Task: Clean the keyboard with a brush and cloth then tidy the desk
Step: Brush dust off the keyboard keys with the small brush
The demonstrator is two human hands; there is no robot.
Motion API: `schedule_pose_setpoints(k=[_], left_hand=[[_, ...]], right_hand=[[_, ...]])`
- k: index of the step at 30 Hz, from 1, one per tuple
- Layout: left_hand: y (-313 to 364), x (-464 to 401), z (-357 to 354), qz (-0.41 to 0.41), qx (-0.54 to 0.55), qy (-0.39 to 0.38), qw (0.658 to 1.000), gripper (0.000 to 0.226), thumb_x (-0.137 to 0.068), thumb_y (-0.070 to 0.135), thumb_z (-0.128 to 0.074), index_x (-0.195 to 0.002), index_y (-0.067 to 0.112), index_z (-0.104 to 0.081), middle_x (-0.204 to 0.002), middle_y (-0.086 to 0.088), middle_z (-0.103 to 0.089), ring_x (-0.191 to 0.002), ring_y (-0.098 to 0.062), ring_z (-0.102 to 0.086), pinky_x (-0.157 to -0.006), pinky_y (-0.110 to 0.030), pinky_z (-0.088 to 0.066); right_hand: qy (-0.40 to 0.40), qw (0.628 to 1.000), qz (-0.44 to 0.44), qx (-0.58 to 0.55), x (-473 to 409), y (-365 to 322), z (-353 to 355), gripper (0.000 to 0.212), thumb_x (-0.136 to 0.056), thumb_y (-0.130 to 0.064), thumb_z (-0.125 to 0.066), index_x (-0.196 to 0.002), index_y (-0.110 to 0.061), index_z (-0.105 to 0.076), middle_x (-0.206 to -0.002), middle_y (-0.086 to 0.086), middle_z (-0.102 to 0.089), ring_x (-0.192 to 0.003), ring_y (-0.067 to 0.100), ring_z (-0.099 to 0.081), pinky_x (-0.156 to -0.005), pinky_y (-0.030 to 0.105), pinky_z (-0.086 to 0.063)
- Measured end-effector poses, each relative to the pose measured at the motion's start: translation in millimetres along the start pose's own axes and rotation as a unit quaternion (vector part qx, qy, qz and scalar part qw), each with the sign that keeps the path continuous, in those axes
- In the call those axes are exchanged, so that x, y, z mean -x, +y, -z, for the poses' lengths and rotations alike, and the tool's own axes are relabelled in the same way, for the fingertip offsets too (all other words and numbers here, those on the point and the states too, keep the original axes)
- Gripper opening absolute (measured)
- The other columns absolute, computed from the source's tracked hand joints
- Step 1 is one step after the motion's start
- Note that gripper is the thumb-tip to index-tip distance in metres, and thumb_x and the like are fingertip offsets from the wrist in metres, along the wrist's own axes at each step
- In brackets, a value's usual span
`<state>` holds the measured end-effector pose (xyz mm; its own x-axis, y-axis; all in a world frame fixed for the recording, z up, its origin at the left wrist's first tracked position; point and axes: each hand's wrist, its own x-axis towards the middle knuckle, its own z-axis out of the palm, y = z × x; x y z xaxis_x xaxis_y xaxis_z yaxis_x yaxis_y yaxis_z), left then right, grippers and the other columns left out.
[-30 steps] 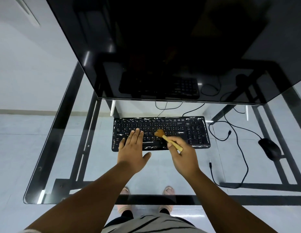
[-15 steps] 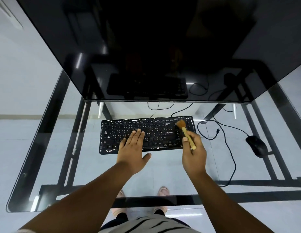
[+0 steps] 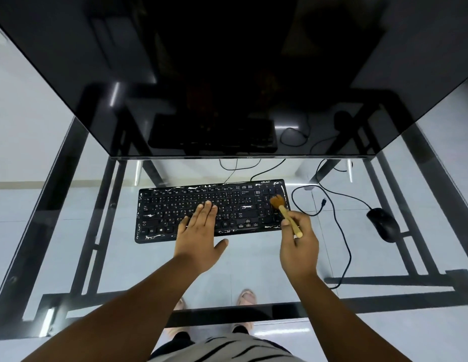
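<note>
1. Keyboard (image 3: 201, 209) is lying mid-frame on the glass desk (image 3: 57, 205), just below the monitor (image 3: 227, 74).
2. Left hand (image 3: 198, 239) is resting flat on the keys, fingers straight and together, thumb spread.
3. Right hand (image 3: 299, 244) is pinching the brush (image 3: 285, 214); bristles are touching the keyboard's right end.
4. Mouse (image 3: 383, 224) is sitting well right, cable (image 3: 342, 231) looping between it and the keyboard.
5. Bare glass is showing left of the keyboard and along the near edge.
</note>
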<state>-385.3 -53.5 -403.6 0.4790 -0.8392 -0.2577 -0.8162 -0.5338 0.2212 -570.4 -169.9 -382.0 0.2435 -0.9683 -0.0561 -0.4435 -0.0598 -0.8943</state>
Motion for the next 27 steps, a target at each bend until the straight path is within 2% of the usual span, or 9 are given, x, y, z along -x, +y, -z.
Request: schedule_pose_setpoints(k=[3,5,7,11,14,16,18,22,27], left_hand=[[0,0,-1,0.003,0.0,0.001,1.0,0.083,-0.092,0.06,-0.037,-0.154,0.022,0.002,-0.162,0.007,0.009,-0.148,-0.012,0.008,-0.119,-0.041,-0.005],[0,0,0,0.004,0.0,0.005,1.0,0.083,-0.092,0.06,-0.038,-0.154,0.022,0.001,-0.162,0.007,0.008,-0.148,-0.012,0.007,-0.119,-0.041,-0.005],[2,0,0,0.008,0.003,0.008,1.0,0.083,-0.092,0.061,-0.037,-0.154,0.022,0.002,-0.162,0.007,0.008,-0.148,-0.012,0.006,-0.119,-0.04,-0.005],[0,3,2,0.008,0.001,0.007,1.0,0.082,-0.092,0.06,-0.037,-0.154,0.022,0.001,-0.162,0.006,0.006,-0.148,-0.012,0.006,-0.119,-0.04,-0.005],[-12,10,7,0.018,0.007,0.019,1.0,0.083,-0.092,0.06,-0.038,-0.154,0.021,0.001,-0.162,0.006,0.005,-0.148,-0.012,0.005,-0.118,-0.04,-0.004],[-20,13,9,0.025,0.008,0.023,0.999,0.082,-0.092,0.06,-0.037,-0.154,0.021,0.0,-0.162,0.006,0.005,-0.148,-0.012,0.006,-0.118,-0.039,-0.003],[-37,21,13,0.036,0.014,0.031,0.999,0.082,-0.092,0.059,-0.038,-0.154,0.021,0.0,-0.162,0.006,0.005,-0.148,-0.012,0.006,-0.118,-0.039,-0.003],[-70,35,17,0.063,0.024,0.045,0.997,0.084,-0.092,0.06,-0.038,-0.154,0.019,0.002,-0.162,0.005,0.005,-0.148,-0.012,0.006,-0.118,-0.038,-0.002],[-122,54,19,0.104,0.026,0.044,0.993,0.092,-0.089,0.064,-0.042,-0.154,0.018,0.005,-0.162,0.003,0.006,-0.149,-0.014,0.005,-0.119,-0.039,-0.003]], right_hand=[[-0.079,0.997,0.021,0.008,4,1,2,0.011,-0.095,-0.021,-0.058,-0.098,-0.032,-0.061,-0.071,-0.016,-0.062,-0.056,0.006,-0.05,-0.053,0.02,-0.038],[-0.048,0.998,0.015,0.023,5,4,4,0.011,-0.095,-0.023,-0.057,-0.099,-0.033,-0.061,-0.07,-0.016,-0.062,-0.057,0.008,-0.052,-0.052,0.021,-0.038],[-0.009,1.0,0.01,0.012,4,6,7,0.013,-0.095,-0.021,-0.056,-0.102,-0.032,-0.059,-0.079,-0.014,-0.065,-0.063,0.008,-0.055,-0.055,0.022,-0.04],[-0.041,0.997,0.033,0.054,3,6,7,0.013,-0.095,-0.023,-0.057,-0.102,-0.033,-0.06,-0.073,-0.011,-0.064,-0.059,0.01,-0.054,-0.055,0.027,-0.043],[0.0,0.996,0.056,0.072,4,1,-1,0.018,-0.096,-0.022,-0.055,-0.112,-0.026,-0.059,-0.1,-0.009,-0.066,-0.085,0.011,-0.06,-0.072,0.029,-0.048],[-0.027,0.993,0.097,0.065,8,-8,-8,0.019,-0.096,-0.024,-0.055,-0.114,-0.024,-0.058,-0.108,-0.008,-0.063,-0.093,0.008,-0.058,-0.076,0.022,-0.046],[-0.064,0.989,0.125,0.036,17,-20,-27,0.02,-0.093,-0.029,-0.055,-0.112,-0.026,-0.059,-0.104,-0.009,-0.064,-0.088,0.005,-0.059,-0.073,0.017,-0.045],[-0.108,0.988,0.111,-0.012,37,-39,-64,0.01,-0.093,-0.025,-0.062,-0.103,-0.025,-0.059,-0.078,-0.009,-0.065,-0.061,0.009,-0.054,-0.054,0.023,-0.042],[-0.173,0.977,0.107,-0.058,70,-66,-116,0.008,-0.092,-0.016,-0.064,-0.098,-0.018,-0.059,-0.073,-0.013,-0.062,-0.058,0.006,-0.052,-0.052,0.021,-0.04]])
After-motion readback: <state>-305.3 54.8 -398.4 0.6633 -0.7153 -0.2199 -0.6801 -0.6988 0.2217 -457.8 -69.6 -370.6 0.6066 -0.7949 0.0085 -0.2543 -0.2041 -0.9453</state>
